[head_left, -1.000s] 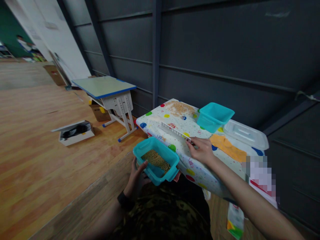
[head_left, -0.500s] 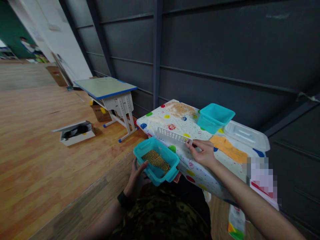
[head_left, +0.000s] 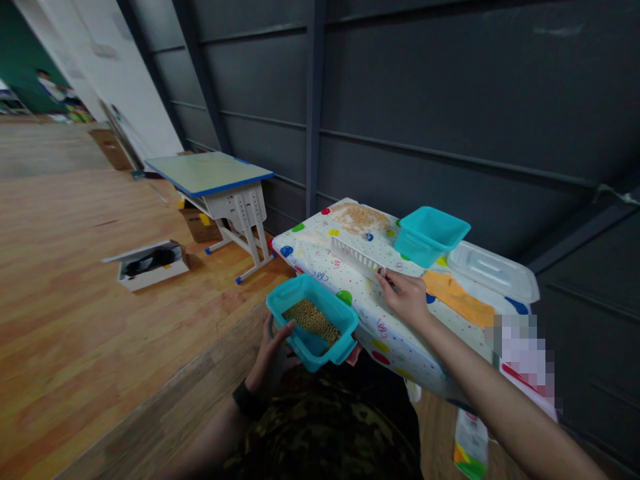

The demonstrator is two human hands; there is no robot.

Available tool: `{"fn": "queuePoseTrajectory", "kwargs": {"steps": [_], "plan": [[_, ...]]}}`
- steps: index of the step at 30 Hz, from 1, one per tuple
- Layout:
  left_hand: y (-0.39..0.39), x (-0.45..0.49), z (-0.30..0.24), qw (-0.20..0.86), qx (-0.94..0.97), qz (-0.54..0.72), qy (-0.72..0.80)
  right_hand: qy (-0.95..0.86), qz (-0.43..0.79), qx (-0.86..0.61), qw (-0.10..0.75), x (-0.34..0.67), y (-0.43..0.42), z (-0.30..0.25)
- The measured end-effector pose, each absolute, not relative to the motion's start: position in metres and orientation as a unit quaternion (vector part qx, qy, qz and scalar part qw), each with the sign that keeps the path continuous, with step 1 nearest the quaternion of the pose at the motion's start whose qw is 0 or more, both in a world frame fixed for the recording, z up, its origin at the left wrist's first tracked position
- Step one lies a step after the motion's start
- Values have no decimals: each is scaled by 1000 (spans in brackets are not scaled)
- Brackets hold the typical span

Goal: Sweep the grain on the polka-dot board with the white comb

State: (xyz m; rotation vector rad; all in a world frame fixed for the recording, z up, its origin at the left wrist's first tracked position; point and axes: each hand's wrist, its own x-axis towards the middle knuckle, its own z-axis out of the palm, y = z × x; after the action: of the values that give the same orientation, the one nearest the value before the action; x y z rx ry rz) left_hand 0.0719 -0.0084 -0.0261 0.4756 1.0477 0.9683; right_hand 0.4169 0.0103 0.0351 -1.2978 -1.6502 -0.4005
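Note:
My left hand grips the near left side of a turquoise plastic tub, held at the table's front edge. Greenish-brown beans cover part of its bottom. In my right hand is one end of a white slotted plastic strip, pinched between thumb and fingers and standing on its long edge over the tablecloth. Beyond the strip, pale yellow grains lie spread at the table's far left corner. A whitish powdery patch lies left of the strip.
On the dotted tablecloth stand a second turquoise tub, a clear lid and an orange cloth. A dark panelled wall rises behind. Left are a desk and an open white box; a person is far off.
My right hand has shifted the white slotted strip slightly away from me and to the right, toward the grains. The tub in my left hand stays nearly in place.

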Motion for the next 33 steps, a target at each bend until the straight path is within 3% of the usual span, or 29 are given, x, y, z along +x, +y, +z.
{"fn": "queuePoseTrajectory", "kwargs": {"steps": [23,33], "plan": [[-8,71,-20,733,228,434,471,-712,-148,-443,524,395,-9,45],[-10,69,-22,735,225,443,462,-637,-116,-535,543,401,-4,49]]}}
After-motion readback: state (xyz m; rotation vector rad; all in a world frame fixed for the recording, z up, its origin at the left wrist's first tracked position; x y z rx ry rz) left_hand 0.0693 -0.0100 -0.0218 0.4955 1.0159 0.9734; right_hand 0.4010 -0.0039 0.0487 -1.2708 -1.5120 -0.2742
